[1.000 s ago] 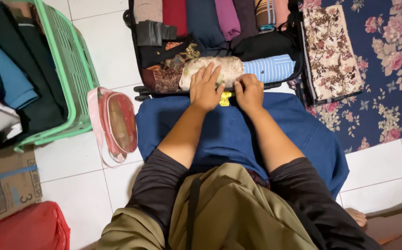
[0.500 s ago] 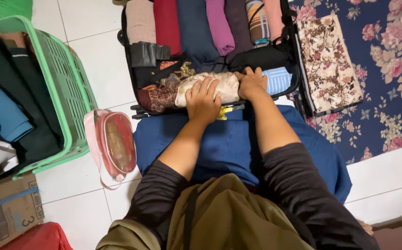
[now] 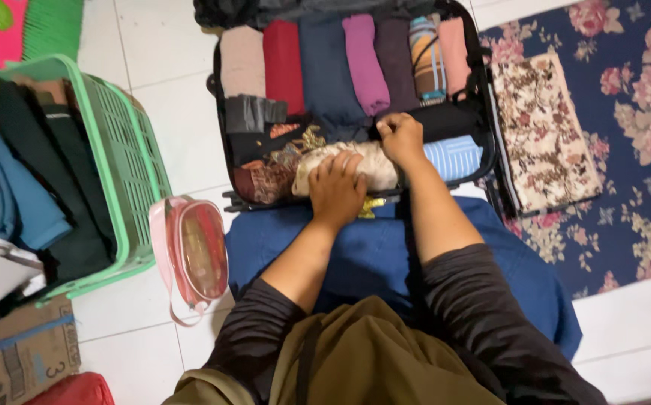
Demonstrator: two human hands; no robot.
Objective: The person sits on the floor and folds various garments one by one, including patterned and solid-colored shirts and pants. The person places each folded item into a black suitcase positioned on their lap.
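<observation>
Head cam: left hand presses flat, fingers spread, on a cream floral roll in the suitcase. Right hand pinches dark fabric just beyond. Mostly packed; laundry basket remains full.

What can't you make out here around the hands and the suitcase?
Head view only:
- Right hand: fingertips curl down among the clothes, so any grip is hidden.
- Cream floral roll: its middle lies under the left hand.
- Suitcase: far end cut off by the top edge.
- Green basket: contents cut off at left.
</observation>
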